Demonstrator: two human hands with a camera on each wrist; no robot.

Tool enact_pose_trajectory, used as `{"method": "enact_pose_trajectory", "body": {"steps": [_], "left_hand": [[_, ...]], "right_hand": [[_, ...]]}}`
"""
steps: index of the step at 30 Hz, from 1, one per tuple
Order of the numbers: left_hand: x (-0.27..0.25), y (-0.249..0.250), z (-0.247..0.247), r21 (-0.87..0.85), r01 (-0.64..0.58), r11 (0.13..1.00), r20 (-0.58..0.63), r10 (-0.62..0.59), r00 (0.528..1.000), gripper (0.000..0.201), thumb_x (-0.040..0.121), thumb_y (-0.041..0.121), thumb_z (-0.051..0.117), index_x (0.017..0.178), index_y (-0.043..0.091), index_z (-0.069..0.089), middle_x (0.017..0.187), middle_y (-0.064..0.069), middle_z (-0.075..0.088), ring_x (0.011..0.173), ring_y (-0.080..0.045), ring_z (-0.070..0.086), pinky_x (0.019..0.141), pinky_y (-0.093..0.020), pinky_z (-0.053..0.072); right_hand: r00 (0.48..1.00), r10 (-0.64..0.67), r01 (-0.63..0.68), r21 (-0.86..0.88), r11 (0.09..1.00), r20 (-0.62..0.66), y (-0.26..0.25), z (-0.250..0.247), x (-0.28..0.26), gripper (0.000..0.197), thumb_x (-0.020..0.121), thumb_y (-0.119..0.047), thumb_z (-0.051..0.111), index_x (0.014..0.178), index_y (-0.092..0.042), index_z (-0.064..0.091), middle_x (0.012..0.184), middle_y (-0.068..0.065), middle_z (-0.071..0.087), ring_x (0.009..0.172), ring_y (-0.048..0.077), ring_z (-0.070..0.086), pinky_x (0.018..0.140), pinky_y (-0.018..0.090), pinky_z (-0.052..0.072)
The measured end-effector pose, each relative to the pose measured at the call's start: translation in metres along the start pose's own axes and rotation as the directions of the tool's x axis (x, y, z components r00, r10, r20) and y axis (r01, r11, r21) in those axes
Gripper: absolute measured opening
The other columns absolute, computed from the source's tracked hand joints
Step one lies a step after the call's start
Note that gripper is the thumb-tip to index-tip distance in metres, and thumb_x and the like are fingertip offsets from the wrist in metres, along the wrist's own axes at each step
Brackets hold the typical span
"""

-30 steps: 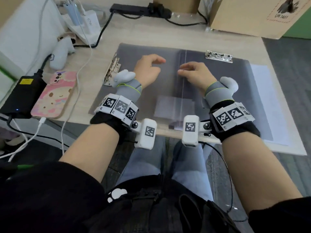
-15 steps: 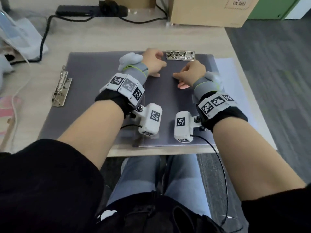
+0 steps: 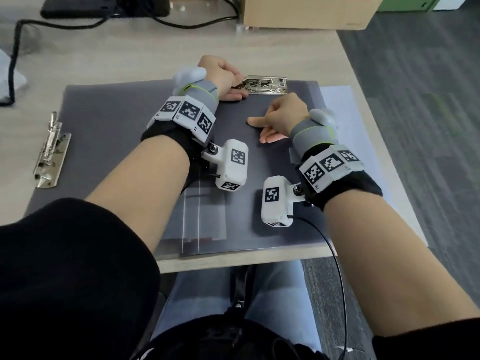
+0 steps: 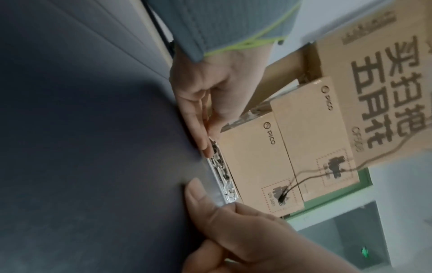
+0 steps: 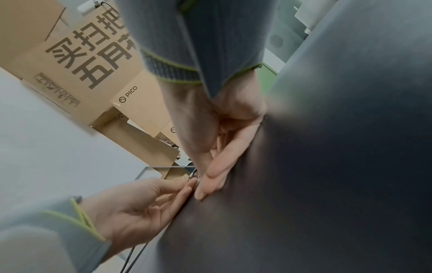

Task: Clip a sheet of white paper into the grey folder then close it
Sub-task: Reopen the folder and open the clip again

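Note:
The grey folder (image 3: pixel 117 120) lies open and flat on the desk. A metal clip (image 3: pixel 267 85) sits at the top of its right half. My left hand (image 3: pixel 237 85) is at that clip's left end. In the right wrist view my left hand (image 5: pixel 189 182) pinches a metal part there between thumb and forefinger. My right hand (image 3: pixel 262 128) rests on the folder just below the clip, fingers curled, thumb (image 4: pixel 194 190) flat on the grey cover. The white paper (image 3: pixel 345 120) lies under the folder and shows along its right side.
A second metal clip (image 3: pixel 49 152) sits at the folder's left edge. A cardboard box (image 3: pixel 306 11) and a black power strip (image 3: pixel 104 7) with a cable stand at the back. The desk ends close to the paper's right side and just in front of the folder.
Both hands have moved from the folder's middle fold up and right to the top clip. My left hand has taken hold of its left end. The head view has shifted right.

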State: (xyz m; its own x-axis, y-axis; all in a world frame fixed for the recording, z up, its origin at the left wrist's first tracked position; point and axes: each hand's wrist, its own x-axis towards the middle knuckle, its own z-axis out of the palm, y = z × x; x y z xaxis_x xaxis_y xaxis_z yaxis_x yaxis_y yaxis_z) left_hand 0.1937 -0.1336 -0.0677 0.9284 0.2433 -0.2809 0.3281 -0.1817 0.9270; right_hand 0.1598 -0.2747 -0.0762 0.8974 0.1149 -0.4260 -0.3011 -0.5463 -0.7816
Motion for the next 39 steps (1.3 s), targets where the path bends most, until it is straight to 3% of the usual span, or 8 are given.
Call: {"method": "enact_pose_trajectory", "body": {"steps": [12,19,22,23,27,31,34,39], "left_hand": [[0.011,-0.008,-0.002,0.41,-0.137,0.902,-0.051,0.172,0.984,0.032,0.075,0.013,0.069,0.05,0.02,0.05,0.055,0.008,0.057,0.029,0.001,0.051,0.038,-0.011,0.038],[0.006,0.014,0.0,0.287,-0.196,0.938,-0.07,0.224,0.972,0.031,0.077,0.002,0.061,0.053,0.019,0.05,0.063,0.003,0.059,0.035,-0.007,0.059,0.06,-0.04,0.06],[-0.007,0.033,0.015,0.411,-0.315,0.855,0.03,0.333,0.942,0.022,0.086,0.016,0.054,0.07,0.002,0.059,0.062,0.001,0.05,0.059,-0.02,0.051,0.056,-0.021,0.048],[-0.01,0.036,0.021,0.463,-0.353,0.813,0.101,0.347,0.932,0.024,0.089,0.02,0.05,0.066,0.021,0.044,0.062,0.0,0.048,0.067,-0.02,0.044,0.05,-0.016,0.036],[-0.028,0.038,0.044,0.381,-0.393,0.837,0.405,0.231,0.885,0.034,0.091,0.017,0.044,0.059,0.022,0.033,0.069,0.001,0.04,0.068,-0.014,0.037,0.055,-0.019,0.027],[-0.038,0.04,0.037,0.298,-0.418,0.858,0.469,0.25,0.847,0.022,0.095,0.017,0.032,0.078,0.027,0.041,0.096,0.001,0.04,0.096,-0.008,0.038,0.065,-0.02,0.03],[-0.034,0.033,0.022,0.312,-0.391,0.866,0.436,0.235,0.869,0.036,0.099,0.009,0.025,0.124,0.009,0.052,0.121,-0.002,0.057,0.114,-0.004,0.049,0.064,-0.001,0.033],[-0.048,0.026,0.005,0.322,-0.402,0.857,0.394,0.265,0.88,0.038,0.1,0.01,0.026,0.128,0.008,0.052,0.127,-0.008,0.062,0.096,0.0,0.048,0.055,0.004,0.032]], "right_hand": [[1.0,-0.017,0.017,-0.005,1.0,-0.014,0.002,0.003,-0.001,0.039,0.075,-0.022,0.079,0.062,-0.012,0.043,0.031,0.001,0.058,0.03,0.007,0.059,0.034,0.015,0.048],[0.999,-0.019,0.018,-0.008,1.0,-0.032,0.002,0.005,-0.003,0.04,0.075,-0.022,0.079,0.063,-0.012,0.042,0.029,0.0,0.056,0.028,0.007,0.057,0.032,0.016,0.047],[0.999,-0.012,0.012,-0.008,1.0,-0.036,0.001,0.004,-0.004,0.04,0.075,-0.021,0.079,0.063,-0.012,0.042,0.029,0.001,0.056,0.027,0.007,0.057,0.033,0.017,0.049],[0.999,-0.011,0.011,-0.006,1.0,-0.04,0.001,0.004,-0.004,0.04,0.075,-0.021,0.079,0.063,-0.012,0.042,0.029,0.001,0.056,0.028,0.007,0.057,0.034,0.017,0.05],[0.998,-0.016,0.016,-0.003,1.0,-0.054,0.002,0.005,-0.005,0.041,0.074,-0.02,0.08,0.063,-0.013,0.041,0.031,0.001,0.057,0.03,0.009,0.059,0.034,0.018,0.049],[0.997,-0.029,0.029,0.001,1.0,-0.075,0.003,0.005,-0.007,0.038,0.075,-0.02,0.079,0.063,-0.011,0.043,0.031,-0.001,0.057,0.03,0.008,0.06,0.036,0.018,0.051],[0.996,-0.031,0.033,0.022,0.999,-0.085,0.005,0.006,-0.01,0.036,0.076,-0.019,0.078,0.065,-0.011,0.045,0.031,-0.001,0.057,0.031,0.009,0.06,0.037,0.019,0.052],[0.981,-0.062,0.061,-0.007,0.998,-0.186,0.006,0.011,-0.025,0.027,0.079,-0.013,0.072,0.067,-0.012,0.048,0.047,0.003,0.062,0.03,0.005,0.058,0.041,0.021,0.055]]}}
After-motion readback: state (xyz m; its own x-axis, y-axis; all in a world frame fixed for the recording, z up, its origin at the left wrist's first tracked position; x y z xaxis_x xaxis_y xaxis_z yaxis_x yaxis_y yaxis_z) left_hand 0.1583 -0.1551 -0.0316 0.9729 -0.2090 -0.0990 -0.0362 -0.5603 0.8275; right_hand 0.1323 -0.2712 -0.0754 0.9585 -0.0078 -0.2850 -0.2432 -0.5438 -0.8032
